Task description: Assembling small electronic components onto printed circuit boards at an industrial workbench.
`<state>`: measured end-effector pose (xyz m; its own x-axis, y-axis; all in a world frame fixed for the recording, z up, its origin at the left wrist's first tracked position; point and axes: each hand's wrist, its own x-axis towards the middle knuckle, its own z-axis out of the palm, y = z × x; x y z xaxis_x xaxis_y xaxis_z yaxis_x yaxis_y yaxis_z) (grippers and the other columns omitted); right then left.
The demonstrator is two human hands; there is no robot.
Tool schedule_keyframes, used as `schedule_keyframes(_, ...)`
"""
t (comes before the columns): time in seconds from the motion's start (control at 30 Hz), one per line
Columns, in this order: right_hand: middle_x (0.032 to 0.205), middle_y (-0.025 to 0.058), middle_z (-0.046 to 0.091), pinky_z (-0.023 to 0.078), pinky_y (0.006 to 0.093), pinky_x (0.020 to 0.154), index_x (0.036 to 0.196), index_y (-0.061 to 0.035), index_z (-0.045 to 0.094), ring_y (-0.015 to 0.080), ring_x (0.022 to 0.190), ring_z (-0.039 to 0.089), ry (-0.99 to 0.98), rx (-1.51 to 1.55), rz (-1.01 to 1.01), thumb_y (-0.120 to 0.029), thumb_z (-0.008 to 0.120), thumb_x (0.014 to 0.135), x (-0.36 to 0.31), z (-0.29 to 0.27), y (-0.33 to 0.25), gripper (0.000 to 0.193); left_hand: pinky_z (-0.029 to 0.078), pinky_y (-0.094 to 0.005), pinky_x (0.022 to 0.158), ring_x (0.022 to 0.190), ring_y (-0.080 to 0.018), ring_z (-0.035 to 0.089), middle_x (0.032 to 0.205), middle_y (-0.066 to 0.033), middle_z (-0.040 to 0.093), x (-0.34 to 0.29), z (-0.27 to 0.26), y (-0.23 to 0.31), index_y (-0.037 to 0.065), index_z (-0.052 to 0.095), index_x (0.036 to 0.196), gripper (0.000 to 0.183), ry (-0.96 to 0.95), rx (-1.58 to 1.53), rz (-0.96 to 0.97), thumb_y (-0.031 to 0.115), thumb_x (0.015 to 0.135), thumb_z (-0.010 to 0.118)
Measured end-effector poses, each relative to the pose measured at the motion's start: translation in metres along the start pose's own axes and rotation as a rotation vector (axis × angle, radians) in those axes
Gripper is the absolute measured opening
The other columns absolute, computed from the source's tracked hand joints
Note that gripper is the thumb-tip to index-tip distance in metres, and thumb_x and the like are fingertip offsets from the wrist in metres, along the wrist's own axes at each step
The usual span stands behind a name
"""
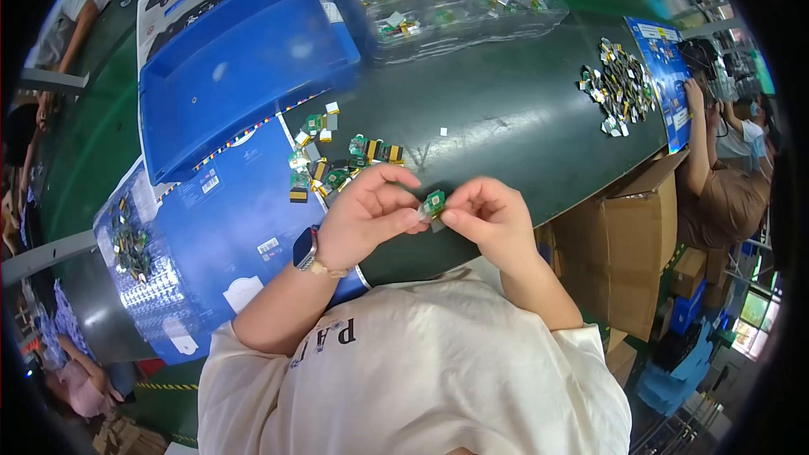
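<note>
Between my two hands, above the near edge of the dark green table, is a small green circuit board (434, 201) with a pale piece at its left end. My left hand (377, 205), with a watch and a bracelet on its wrist, pinches the pale end between thumb and fingers. My right hand (484, 215) grips the board's right side with thumb and forefinger. Just beyond my left hand lies a loose group of similar small boards (337, 175) with black, gold and white parts, partly on a blue printed sheet (244, 194).
A blue plastic tray (244, 76) lies at the far left. Stacked clear trays (455, 0) of boards stand at the back. A large heap of boards (619, 88) sits at the right, near another person (725, 185). A cardboard box (628, 244) stands below the table's right edge.
</note>
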<state>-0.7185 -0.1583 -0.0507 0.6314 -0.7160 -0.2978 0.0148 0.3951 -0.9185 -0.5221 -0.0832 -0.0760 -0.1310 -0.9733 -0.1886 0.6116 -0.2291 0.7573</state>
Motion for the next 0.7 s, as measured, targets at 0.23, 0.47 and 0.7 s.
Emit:
schedule_keyframes(0.23, 0.072, -0.005, 0.056, 0.037, 0.0167, 0.056, 0.084, -0.003, 0.06, 0.0007, 0.062, 0.048, -0.083, -0.143, 0.117, -0.001, 0.068, 0.082, 0.001, -0.004, -0.006, 0.009, 0.049, -0.0253, 0.079, 0.091, -0.0101, 0.059, 0.096, -0.0034, 0.061, 0.001, -0.003, -0.007, 0.002, 0.057, 0.104, 0.015, -0.073, 0.073, 0.06, -0.001, 0.089, 0.059)
schedule_keyframes(0.47, 0.073, -0.0025, 0.053, 0.035, 0.0198, 0.054, 0.078, -0.0026, 0.06, 0.0031, 0.063, 0.046, -0.15, -0.695, -0.167, -0.004, 0.074, 0.076, -0.003, -0.002, -0.019, 0.014, 0.052, -0.0263, 0.075, 0.082, -0.0131, 0.064, 0.091, -0.007, 0.065, 0.001, -0.005, -0.011, -0.001, 0.06, 0.097, 0.009, -0.118, 0.216, 0.011, 0.002, 0.088, 0.061)
schedule_keyframes(0.7, 0.079, -0.0027, 0.055, 0.04, 0.0202, 0.063, 0.079, -0.0022, 0.063, 0.0059, 0.069, 0.051, -0.258, -0.102, 0.013, -0.002, 0.071, 0.08, 0.002, -0.006, -0.008, 0.008, 0.054, -0.0274, 0.072, 0.081, -0.0167, 0.066, 0.092, -0.0102, 0.066, 0.003, -0.005, -0.014, -0.001, 0.059, 0.097, 0.01, -0.157, 0.077, 0.004, 0.005, 0.088, 0.062)
